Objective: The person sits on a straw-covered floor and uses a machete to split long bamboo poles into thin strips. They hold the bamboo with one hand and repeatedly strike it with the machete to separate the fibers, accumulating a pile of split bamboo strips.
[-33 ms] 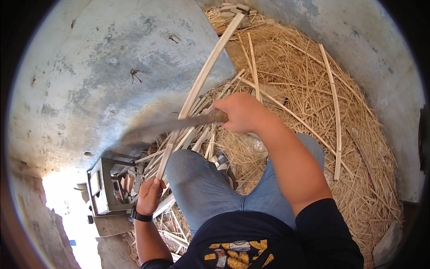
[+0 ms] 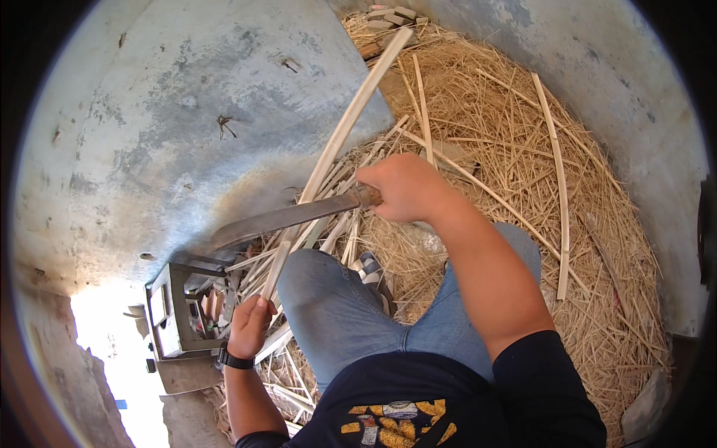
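My left hand (image 2: pixel 250 326), wearing a black wristwatch, is closed round the near end of a long pale bamboo strip (image 2: pixel 351 119). From there the strip slants up and away to the right past my left knee. In my right hand (image 2: pixel 407 188), the fist wraps the wooden handle of a machete (image 2: pixel 284 218). Its long dark blade points left, the tip curving downward, and lies across the strip a little beyond my left hand. Whether the edge is cutting into the strip, I cannot tell.
Beneath my legs and to the right spreads a heap of shavings (image 2: pixel 515 172), with loose bamboo strips (image 2: pixel 556 187) on it. Grey walls (image 2: pixel 172 97) close in at left and right. A small cabinet (image 2: pixel 175 313) stands at the left; bricks (image 2: pixel 392 16) lie at the far end.
The machete blade, blurred before, now shows sharply and sits slightly lower. The strip's far end has shifted a little to the right. Both hands keep their grip.
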{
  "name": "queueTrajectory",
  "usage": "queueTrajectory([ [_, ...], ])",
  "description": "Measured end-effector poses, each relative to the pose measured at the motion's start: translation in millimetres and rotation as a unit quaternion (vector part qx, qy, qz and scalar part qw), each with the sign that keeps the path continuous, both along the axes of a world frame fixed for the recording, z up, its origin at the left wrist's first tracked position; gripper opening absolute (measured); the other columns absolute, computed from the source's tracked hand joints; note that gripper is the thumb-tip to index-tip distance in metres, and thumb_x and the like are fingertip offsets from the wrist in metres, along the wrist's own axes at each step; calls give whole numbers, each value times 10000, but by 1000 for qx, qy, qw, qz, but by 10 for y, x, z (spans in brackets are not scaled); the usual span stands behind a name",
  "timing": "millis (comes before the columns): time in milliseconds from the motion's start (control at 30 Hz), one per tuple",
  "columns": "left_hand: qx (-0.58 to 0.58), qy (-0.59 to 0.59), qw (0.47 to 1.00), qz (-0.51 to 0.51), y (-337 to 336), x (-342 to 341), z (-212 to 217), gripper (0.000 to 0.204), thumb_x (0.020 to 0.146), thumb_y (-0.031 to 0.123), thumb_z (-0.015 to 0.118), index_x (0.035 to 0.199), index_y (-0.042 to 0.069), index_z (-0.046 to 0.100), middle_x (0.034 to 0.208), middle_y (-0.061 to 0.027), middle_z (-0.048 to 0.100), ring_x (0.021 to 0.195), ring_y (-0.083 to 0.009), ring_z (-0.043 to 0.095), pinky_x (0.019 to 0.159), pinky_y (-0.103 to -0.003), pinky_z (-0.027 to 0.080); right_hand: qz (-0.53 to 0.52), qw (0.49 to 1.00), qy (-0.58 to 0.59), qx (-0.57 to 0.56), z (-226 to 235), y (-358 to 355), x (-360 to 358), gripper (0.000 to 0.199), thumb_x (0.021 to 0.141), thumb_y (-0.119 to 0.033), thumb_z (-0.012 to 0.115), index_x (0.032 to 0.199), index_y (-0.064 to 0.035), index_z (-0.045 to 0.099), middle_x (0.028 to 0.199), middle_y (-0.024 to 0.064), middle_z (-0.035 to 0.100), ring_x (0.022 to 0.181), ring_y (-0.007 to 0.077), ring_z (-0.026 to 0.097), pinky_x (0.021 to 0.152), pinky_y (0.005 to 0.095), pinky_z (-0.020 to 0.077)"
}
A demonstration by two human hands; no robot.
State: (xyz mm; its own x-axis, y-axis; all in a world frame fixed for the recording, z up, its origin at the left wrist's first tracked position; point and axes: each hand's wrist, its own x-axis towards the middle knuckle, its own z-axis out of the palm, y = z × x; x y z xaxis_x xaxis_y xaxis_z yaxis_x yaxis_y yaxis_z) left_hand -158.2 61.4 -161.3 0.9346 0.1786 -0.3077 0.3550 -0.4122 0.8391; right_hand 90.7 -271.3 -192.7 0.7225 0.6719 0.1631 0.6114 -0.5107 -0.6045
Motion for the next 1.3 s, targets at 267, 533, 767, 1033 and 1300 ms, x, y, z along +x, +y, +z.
queueTrajectory([
  [267,45,7,999,3,76,-87,-35,395,1072,325,480,850,31,622,630,67,436,549,-33,347,508,-234,268,-272,949,53,151,-121,-262,271,243,831,-263,755,973,-77,689,796,142,703,769,296,689,737,414,549],
  [533,44,-25,999,-6,58,-55,-50,404,1073,336,483,852,20,605,606,84,403,531,-24,314,491,-237,238,-69,996,-37,43,-100,-140,152,232,847,-279,739,989,-100,698,814,136,705,801,306,692,737,434,542],
  [767,-2,-41,999,21,92,-102,1,408,1074,356,474,861,28,589,577,92,373,500,-15,288,465,-234,210,-208,957,69,192,-87,-314,267,294,846,-296,758,1029,-71,713,830,157,709,802,341,690,724,427,527],
  [1033,-3,-33,999,5,-45,143,62,392,1077,339,469,886,23,600,606,84,392,528,-17,305,486,-226,231,-82,987,-68,119,-82,-72,23,199,764,-185,739,933,-98,682,808,136,695,810,354,689,732,459,541],
  [1300,104,-78,990,-47,-164,473,131,406,1082,344,460,880,22,604,630,55,437,579,-43,357,530,-245,283,-137,970,68,188,-135,-152,179,228,831,-257,765,915,-70,665,777,106,693,741,254,682,691,407,532],
])
